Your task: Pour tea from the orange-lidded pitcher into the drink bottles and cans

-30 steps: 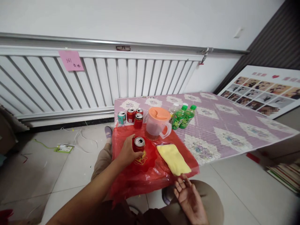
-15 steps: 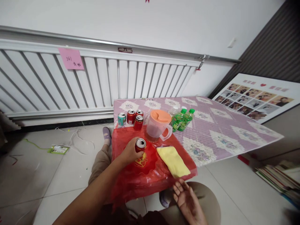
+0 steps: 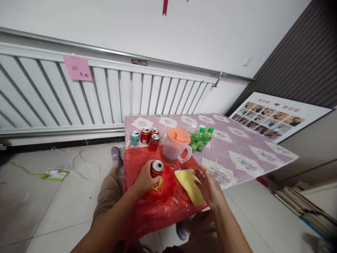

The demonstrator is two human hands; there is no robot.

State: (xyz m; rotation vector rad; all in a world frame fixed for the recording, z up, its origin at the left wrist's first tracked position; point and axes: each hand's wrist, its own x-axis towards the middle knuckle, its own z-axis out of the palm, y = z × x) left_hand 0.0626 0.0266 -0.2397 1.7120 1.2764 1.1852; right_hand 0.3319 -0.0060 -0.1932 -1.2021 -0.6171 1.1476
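Observation:
My left hand (image 3: 146, 178) is wrapped round a dark red drink can (image 3: 157, 169), held upright with its opened top showing. Below the can lies a red tray (image 3: 166, 191) with a scalloped edge and a gold print, on red plastic sheeting (image 3: 168, 211). Fingers apart and holding nothing, my right hand (image 3: 207, 184) hovers over the right edge of a yellow cloth (image 3: 190, 184). I cannot tell whether it touches the cloth. Just beyond both hands stands a clear jug (image 3: 172, 149) with an orange lid and some liquid at the bottom.
Several opened cans stand at the back left: a teal can (image 3: 134, 138) and red cans (image 3: 145, 135). Behind the jug are green-labelled bottles (image 3: 201, 140). A purple floral cloth (image 3: 237, 149) covers the table. The radiator (image 3: 113, 95) runs behind it. A power strip (image 3: 54, 174) lies on the floor.
My right hand has risen from beside my leg up and forward to the yellow cloth. My left hand keeps the can in nearly the same place. The camera view has shifted slightly.

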